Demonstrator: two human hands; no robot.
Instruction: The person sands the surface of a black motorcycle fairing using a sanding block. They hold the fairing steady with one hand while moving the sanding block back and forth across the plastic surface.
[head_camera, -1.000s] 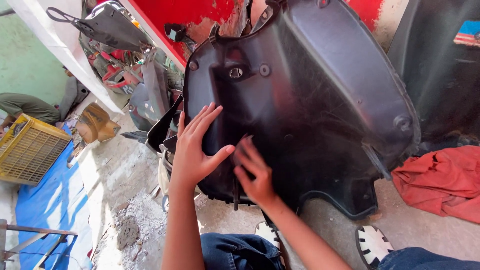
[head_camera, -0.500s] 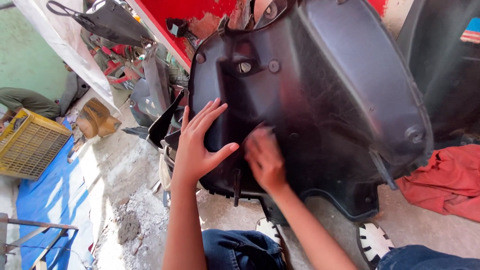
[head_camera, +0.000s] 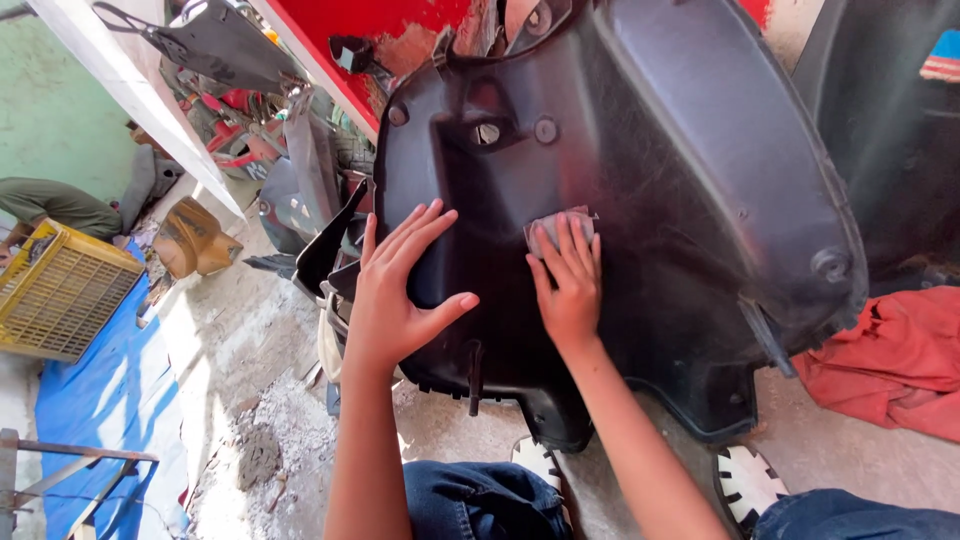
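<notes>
A large black plastic scooter body panel (head_camera: 680, 180) stands upright in front of me on the concrete floor. My left hand (head_camera: 395, 290) lies flat on its left part with fingers spread, steadying it. My right hand (head_camera: 568, 280) presses a small grey piece of sandpaper (head_camera: 556, 226) against the middle of the panel, fingers stretched over it. The panel has a round hole and bolt bosses near its top.
A red cloth (head_camera: 885, 360) lies on the floor at right. A yellow plastic crate (head_camera: 60, 290) sits on a blue tarp (head_camera: 110, 400) at left. Scooter parts (head_camera: 290, 160) pile up behind, under a white beam (head_camera: 130, 90). My knees and white shoes (head_camera: 745, 485) are below.
My right hand has slid upward across the panel with the sandpaper, from the lower edge toward the middle. The left hand has stayed flat in place.
</notes>
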